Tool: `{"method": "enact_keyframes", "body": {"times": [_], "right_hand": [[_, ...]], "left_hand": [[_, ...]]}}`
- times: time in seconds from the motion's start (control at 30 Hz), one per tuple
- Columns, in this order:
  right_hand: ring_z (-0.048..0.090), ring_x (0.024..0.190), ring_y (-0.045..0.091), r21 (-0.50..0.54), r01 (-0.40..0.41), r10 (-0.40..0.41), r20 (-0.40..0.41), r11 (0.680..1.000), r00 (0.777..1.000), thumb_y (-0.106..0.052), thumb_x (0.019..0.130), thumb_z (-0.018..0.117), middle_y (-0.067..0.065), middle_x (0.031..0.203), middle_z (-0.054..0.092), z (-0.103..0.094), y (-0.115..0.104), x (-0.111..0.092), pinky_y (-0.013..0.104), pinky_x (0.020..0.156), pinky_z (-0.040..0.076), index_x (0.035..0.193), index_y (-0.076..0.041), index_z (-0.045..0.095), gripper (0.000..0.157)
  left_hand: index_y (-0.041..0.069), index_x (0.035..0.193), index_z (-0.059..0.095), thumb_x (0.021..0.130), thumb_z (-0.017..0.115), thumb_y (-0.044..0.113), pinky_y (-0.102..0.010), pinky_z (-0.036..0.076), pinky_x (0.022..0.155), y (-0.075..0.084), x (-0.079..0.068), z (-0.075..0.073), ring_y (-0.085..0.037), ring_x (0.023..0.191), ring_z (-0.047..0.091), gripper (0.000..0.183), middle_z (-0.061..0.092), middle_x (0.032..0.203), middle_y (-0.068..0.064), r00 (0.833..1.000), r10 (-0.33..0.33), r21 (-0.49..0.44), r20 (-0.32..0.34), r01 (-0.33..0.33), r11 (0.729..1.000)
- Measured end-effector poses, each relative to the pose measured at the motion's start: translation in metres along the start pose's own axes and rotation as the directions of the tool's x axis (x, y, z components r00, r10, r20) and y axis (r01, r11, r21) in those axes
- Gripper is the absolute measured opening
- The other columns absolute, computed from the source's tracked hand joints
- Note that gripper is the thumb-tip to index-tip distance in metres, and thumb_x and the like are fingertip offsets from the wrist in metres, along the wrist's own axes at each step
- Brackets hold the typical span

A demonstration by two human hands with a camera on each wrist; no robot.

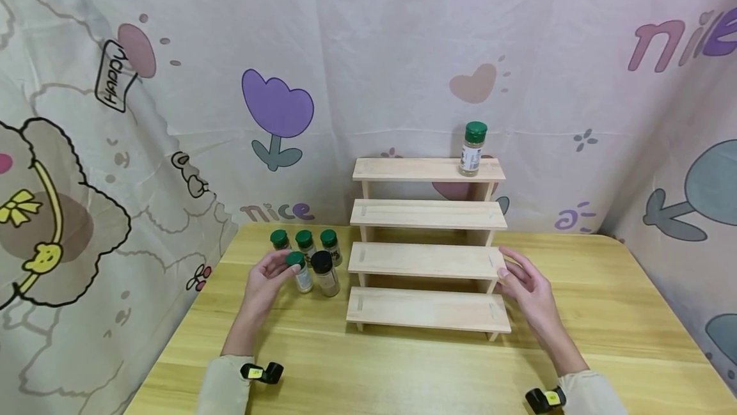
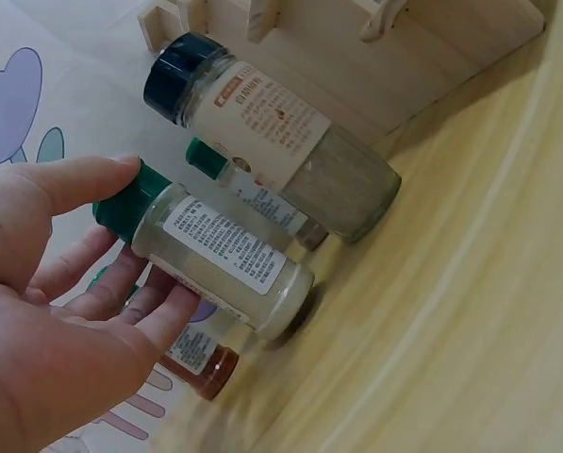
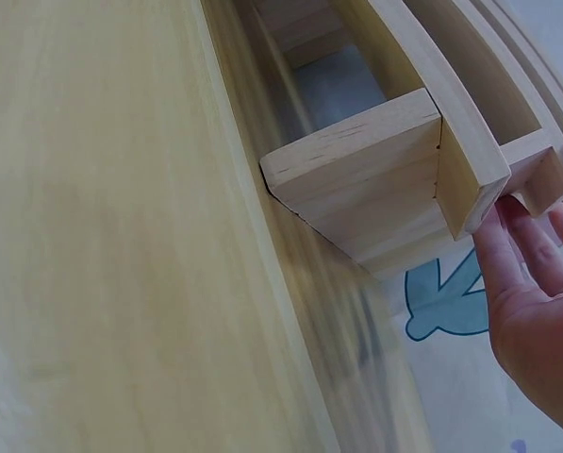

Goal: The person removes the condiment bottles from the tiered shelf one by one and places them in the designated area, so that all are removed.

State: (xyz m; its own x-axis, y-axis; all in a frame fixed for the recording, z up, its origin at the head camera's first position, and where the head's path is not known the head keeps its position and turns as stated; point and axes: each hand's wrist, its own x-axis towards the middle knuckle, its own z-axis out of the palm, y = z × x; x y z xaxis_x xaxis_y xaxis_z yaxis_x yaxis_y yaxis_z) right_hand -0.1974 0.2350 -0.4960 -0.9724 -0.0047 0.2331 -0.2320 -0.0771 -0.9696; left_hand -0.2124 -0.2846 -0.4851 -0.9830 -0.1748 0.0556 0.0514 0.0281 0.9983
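My left hand (image 1: 267, 281) holds a green-capped spice jar (image 1: 302, 277) by its cap and side; in the left wrist view this jar (image 2: 226, 247) is tilted and carries a white printed label. Right beside it stands a larger black-capped spice jar (image 1: 327, 277). Three more green-capped jars (image 1: 330, 245) stand just behind. At the other side, my right hand (image 1: 530, 290) grips the right end of a four-step wooden shelf rack (image 1: 426, 259), at its second step from the bottom. In the right wrist view, the fingers (image 3: 496, 250) lie against the step's end.
One green-capped jar (image 1: 471, 156) stands on the rack's top step, toward the right. The rack stands on a wood-grain table (image 1: 403, 370). Behind and at both sides hangs a printed cloth (image 1: 391, 70).
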Motion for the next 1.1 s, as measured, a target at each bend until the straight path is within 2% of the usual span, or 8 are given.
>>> {"method": "enact_keyframes", "body": {"times": [0.23,0.53,0.7,0.8,0.9,1.1], "right_hand": [[0.069,0.109,0.011,-0.003,0.013,-0.013,-0.001,1.0,1.0,-0.01,0.104,0.06,-0.005,0.126,0.067,-0.002,0.0,0.0,0.031,0.087,0.059,0.152,0.0,0.043,0.052],[0.068,0.11,0.009,-0.016,0.009,-0.009,-0.004,1.0,1.0,-0.01,0.105,0.06,-0.006,0.127,0.067,-0.003,0.002,-0.003,0.031,0.087,0.059,0.152,0.0,0.043,0.052],[0.068,0.11,0.009,-0.014,0.014,-0.014,-0.002,1.0,1.0,-0.009,0.105,0.06,-0.007,0.126,0.067,-0.004,0.003,-0.004,0.031,0.086,0.059,0.152,0.002,0.042,0.052],[0.068,0.11,0.009,-0.012,0.014,-0.014,-0.002,1.0,1.0,-0.009,0.104,0.06,-0.006,0.126,0.067,-0.004,0.003,-0.004,0.031,0.087,0.059,0.152,0.002,0.043,0.052],[0.068,0.11,0.009,-0.017,0.009,-0.009,0.0,1.0,1.0,-0.009,0.104,0.06,-0.006,0.126,0.067,-0.003,0.003,-0.004,0.032,0.087,0.059,0.152,0.002,0.042,0.052],[0.069,0.109,0.01,-0.027,0.002,-0.002,-0.004,1.0,1.0,-0.012,0.105,0.061,-0.005,0.127,0.067,-0.001,0.001,-0.001,0.032,0.087,0.059,0.152,0.001,0.043,0.052]], "left_hand": [[-0.009,0.133,0.054,0.093,0.074,-0.001,-0.019,0.054,0.092,-0.005,0.001,0.0,-0.011,0.107,0.064,0.046,0.068,0.116,0.002,0.999,0.02,0.004,0.039,-0.02,1.0],[-0.007,0.137,0.053,0.094,0.074,0.002,-0.019,0.053,0.093,-0.006,0.0,-0.003,-0.009,0.109,0.064,0.048,0.067,0.121,-0.002,0.996,0.022,0.067,0.089,-0.028,0.997],[-0.005,0.14,0.052,0.095,0.073,0.005,-0.018,0.052,0.094,-0.003,-0.003,-0.005,-0.006,0.111,0.062,0.051,0.061,0.135,-0.015,0.993,0.028,0.124,0.115,-0.043,0.991],[-0.004,0.143,0.051,0.096,0.073,0.007,-0.016,0.05,0.096,0.0,-0.005,-0.008,-0.004,0.115,0.06,0.053,0.055,0.143,-0.023,0.989,0.063,0.151,0.136,-0.083,0.985],[-0.006,0.142,0.05,0.096,0.072,0.007,-0.017,0.049,0.1,0.007,-0.006,-0.01,-0.006,0.119,0.06,0.053,0.054,0.143,-0.027,0.981,0.126,0.147,0.147,-0.148,0.978],[-0.009,0.135,0.056,0.095,0.073,0.002,-0.025,0.048,0.103,0.03,-0.01,-0.004,-0.018,0.121,0.063,0.046,0.063,0.132,-0.023,0.963,0.254,0.13,0.088,-0.264,0.956]]}}
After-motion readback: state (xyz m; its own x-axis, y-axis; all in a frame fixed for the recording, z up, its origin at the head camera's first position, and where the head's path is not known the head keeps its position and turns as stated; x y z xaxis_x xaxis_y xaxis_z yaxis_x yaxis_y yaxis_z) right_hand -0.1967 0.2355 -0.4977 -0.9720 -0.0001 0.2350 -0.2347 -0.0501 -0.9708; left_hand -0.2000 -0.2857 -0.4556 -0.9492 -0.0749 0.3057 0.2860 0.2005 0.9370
